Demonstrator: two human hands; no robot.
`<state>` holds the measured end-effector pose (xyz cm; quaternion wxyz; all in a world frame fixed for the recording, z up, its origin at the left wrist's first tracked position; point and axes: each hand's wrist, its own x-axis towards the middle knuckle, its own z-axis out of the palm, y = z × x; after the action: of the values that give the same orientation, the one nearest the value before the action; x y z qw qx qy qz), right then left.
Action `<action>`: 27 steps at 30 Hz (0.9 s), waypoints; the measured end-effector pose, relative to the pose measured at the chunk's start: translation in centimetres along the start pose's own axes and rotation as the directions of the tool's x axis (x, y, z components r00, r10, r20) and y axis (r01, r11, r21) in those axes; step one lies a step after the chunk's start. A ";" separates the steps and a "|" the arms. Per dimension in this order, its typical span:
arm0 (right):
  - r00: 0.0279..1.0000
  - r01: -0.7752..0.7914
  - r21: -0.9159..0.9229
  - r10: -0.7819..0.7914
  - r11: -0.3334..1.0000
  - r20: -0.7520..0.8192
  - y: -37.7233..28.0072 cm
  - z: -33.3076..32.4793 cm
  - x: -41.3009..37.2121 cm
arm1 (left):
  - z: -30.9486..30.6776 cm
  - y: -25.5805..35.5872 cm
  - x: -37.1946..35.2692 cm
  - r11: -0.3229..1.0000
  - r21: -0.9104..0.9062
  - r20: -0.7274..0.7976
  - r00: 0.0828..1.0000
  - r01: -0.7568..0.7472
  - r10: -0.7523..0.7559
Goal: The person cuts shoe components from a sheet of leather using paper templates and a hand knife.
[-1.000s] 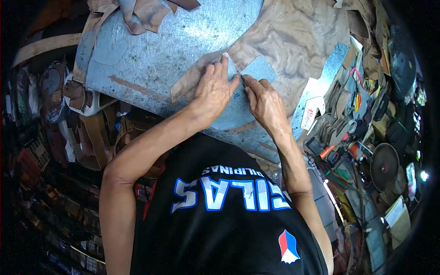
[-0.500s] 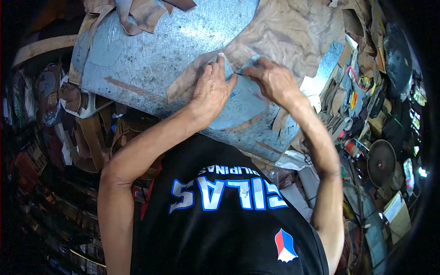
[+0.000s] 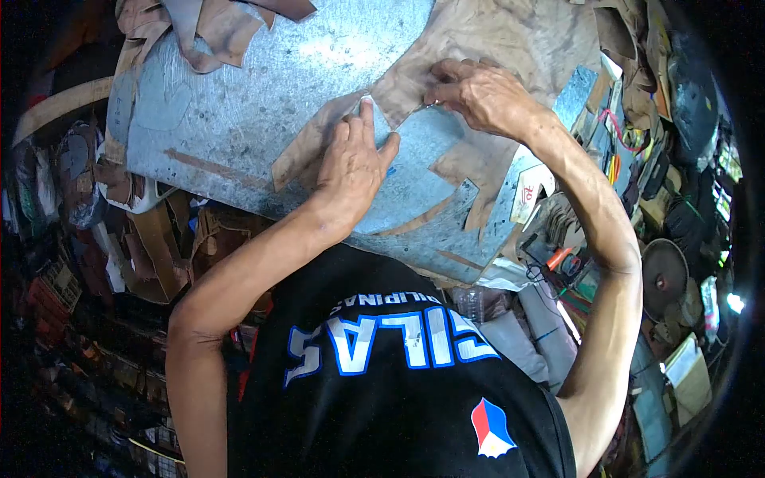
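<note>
My left hand (image 3: 355, 159) lies on a brown leather sheet (image 3: 299, 151), its index finger stretched out onto a small pale flat piece (image 3: 378, 113) and its thumb spread to the side. To the right, the fingers of my right hand (image 3: 482, 92) are bent together at the edge of a large wrinkled tan hide (image 3: 518, 36). Something small and dark shows at their tips, too small to name. Between both hands, a narrow edge of the hide runs over the grey metal tabletop (image 3: 263, 119).
Leather offcuts (image 3: 227, 36) hang at the table's far left. Brown scraps (image 3: 462, 167) lie near the front right, beside a white marked card (image 3: 527, 193). Piled pieces and clutter crowd the right side, with a round dark disc (image 3: 664, 279). A curved wooden band (image 3: 64, 111) stands left.
My right hand has moved right, away from my left hand. A brown scrap and the white card show more fully. My left hand keeps its pressing pose; the whole view has shifted slightly.
</note>
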<state>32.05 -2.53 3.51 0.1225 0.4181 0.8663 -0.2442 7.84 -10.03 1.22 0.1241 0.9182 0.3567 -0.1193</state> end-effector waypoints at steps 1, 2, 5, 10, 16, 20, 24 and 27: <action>1.000 -0.004 -0.009 0.004 1.000 0.012 0.3 -0.1 0.0 | -0.2 0.0 0.1 1.000 0.000 -0.002 1.000 -0.005 0.005; 1.000 -0.010 -0.009 0.010 1.000 0.013 0.6 0.1 -0.1 | -0.3 0.1 0.1 1.000 -0.001 0.023 1.000 0.001 -0.001; 0.998 -0.001 -0.026 0.000 1.000 -0.056 1.4 0.4 -0.3 | -0.2 0.0 0.1 1.000 -0.006 0.045 0.999 -0.001 0.002; 0.999 -0.027 0.025 0.028 0.999 -0.032 1.8 0.6 -0.4 | -0.2 0.0 0.1 0.989 0.147 0.084 0.996 -0.020 0.007; 0.991 0.041 0.024 -0.037 0.999 -0.128 2.2 1.2 -0.6 | -0.3 -0.1 0.1 1.000 -0.005 0.065 0.998 -0.011 0.011; 0.995 0.010 0.048 -0.005 0.999 -0.099 2.1 0.6 -0.3 | -0.5 -0.2 0.1 0.999 -0.031 0.051 0.999 -0.014 0.016; 0.999 0.009 0.033 -0.007 0.999 -0.054 2.7 0.7 -0.5 | -0.3 -0.2 0.1 0.999 -0.042 0.008 1.000 -0.021 0.021; 0.998 -0.052 0.044 0.051 0.998 0.025 3.0 0.8 -0.6 | -0.5 -0.1 0.1 0.999 -0.036 0.034 0.999 -0.015 0.016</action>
<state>34.75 -1.75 2.06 0.1298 0.4399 0.8481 -0.2652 7.91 -9.73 1.60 0.1473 0.9164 0.3496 -0.1277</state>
